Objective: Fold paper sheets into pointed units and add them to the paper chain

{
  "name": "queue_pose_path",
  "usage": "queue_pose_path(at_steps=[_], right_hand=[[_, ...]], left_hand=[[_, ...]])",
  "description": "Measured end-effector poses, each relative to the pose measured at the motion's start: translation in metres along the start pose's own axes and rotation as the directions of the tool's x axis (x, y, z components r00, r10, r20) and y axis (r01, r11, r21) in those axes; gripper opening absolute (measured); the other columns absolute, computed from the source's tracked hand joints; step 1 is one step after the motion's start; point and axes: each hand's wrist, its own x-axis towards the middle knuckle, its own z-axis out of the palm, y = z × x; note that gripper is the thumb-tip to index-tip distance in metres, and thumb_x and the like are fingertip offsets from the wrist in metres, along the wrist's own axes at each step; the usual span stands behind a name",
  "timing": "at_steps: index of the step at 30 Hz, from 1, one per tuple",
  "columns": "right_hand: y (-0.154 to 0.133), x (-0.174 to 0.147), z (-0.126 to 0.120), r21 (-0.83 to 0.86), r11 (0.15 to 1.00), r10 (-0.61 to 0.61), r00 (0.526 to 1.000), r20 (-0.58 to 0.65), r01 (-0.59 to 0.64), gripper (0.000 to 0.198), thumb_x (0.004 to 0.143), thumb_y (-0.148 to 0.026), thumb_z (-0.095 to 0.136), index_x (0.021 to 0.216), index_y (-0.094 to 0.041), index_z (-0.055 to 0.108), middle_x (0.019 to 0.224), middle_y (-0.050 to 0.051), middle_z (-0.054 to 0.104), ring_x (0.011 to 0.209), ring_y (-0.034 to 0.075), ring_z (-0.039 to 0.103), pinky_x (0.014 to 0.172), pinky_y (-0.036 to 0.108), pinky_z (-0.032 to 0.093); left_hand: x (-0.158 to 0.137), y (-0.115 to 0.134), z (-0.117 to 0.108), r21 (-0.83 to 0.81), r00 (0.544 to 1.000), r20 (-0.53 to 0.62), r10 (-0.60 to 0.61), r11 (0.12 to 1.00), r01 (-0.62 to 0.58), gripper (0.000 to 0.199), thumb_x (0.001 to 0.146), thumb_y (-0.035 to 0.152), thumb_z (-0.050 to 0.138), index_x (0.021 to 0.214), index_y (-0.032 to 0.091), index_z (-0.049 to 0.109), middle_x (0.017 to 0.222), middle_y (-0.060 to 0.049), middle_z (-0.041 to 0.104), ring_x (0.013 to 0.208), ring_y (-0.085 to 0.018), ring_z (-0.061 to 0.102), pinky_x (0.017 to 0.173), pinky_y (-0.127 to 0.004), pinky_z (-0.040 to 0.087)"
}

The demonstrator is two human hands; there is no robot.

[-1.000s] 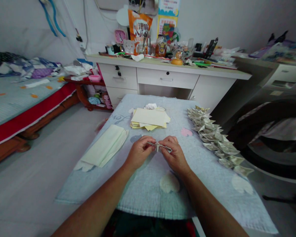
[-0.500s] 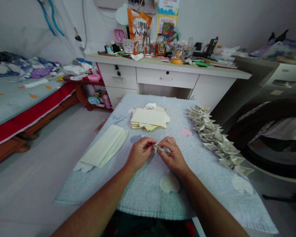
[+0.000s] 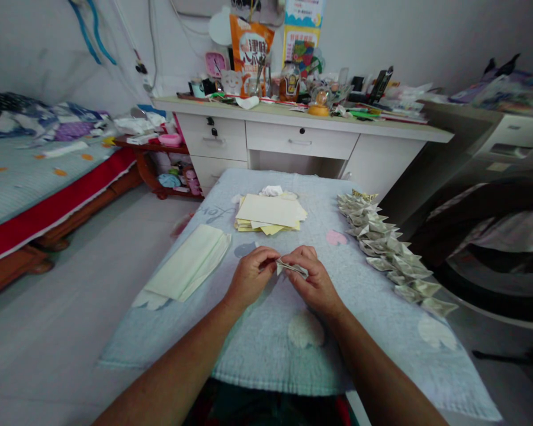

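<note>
A small folded paper piece, pale and creased with pointed ends, is pinched between both hands over the cloth-covered table. My left hand grips its left end between thumb and forefinger. On the other side, my right hand has its fingers closed over the right part, hiding some of the folds. Beyond the hands lies a stack of cream and yellow paper sheets. To the left rests a pile of pale green paper. Several folded paper pieces stand nested in rows along the right.
A crumpled white paper sits behind the stack. Past the table stands a white desk crowded with jars, a clock and a snack bag. A washing machine is at the right, a bed at the left.
The folded paper has turned slightly in the fingers and shows a broader face on its right part. Both hands stay in nearly the same place.
</note>
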Motion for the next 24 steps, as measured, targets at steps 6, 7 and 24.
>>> queue_pose_path(at_steps=[6, 7, 24], right_hand=[[0.001, -0.001, 0.001, 0.029, 0.998, 0.065, 0.987, -0.147, -0.062, 0.035, 0.081, -0.021, 0.061, 0.114, -0.024, 0.052, 0.097, 0.004, 0.053, 0.097, 0.021, 0.051, 0.09, 0.038, 0.04], [0.001, -0.001, 0.001, 0.02, 0.998, 0.067, 0.988, -0.137, -0.064, 0.032, 0.081, -0.021, 0.061, 0.112, -0.023, 0.054, 0.098, 0.004, 0.053, 0.097, 0.021, 0.051, 0.089, 0.037, 0.04], [0.005, -0.001, 0.006, 0.21, 0.965, 0.181, 0.979, -0.091, -0.158, 0.023, 0.076, -0.024, 0.059, 0.097, -0.022, 0.048, 0.09, 0.002, 0.051, 0.084, 0.017, 0.049, 0.077, 0.03, 0.043]], left_hand=[[0.0, 0.003, 0.001, -0.026, 0.999, 0.028, -0.027, 0.999, 0.028, 0.014, 0.076, 0.015, 0.062, 0.085, 0.021, 0.071, 0.087, -0.004, 0.064, 0.081, -0.017, 0.058, 0.074, -0.026, 0.045], [0.0, 0.004, 0.002, -0.025, 0.999, 0.032, -0.028, 0.999, 0.029, 0.014, 0.076, 0.015, 0.062, 0.085, 0.021, 0.071, 0.086, -0.004, 0.064, 0.08, -0.017, 0.058, 0.073, -0.026, 0.044], [0.0, 0.007, 0.004, -0.221, 0.968, 0.085, -0.235, 0.943, 0.248, 0.013, 0.079, 0.028, 0.063, 0.076, 0.016, 0.06, 0.064, 0.003, 0.052, 0.061, -0.01, 0.046, 0.058, -0.021, 0.036]])
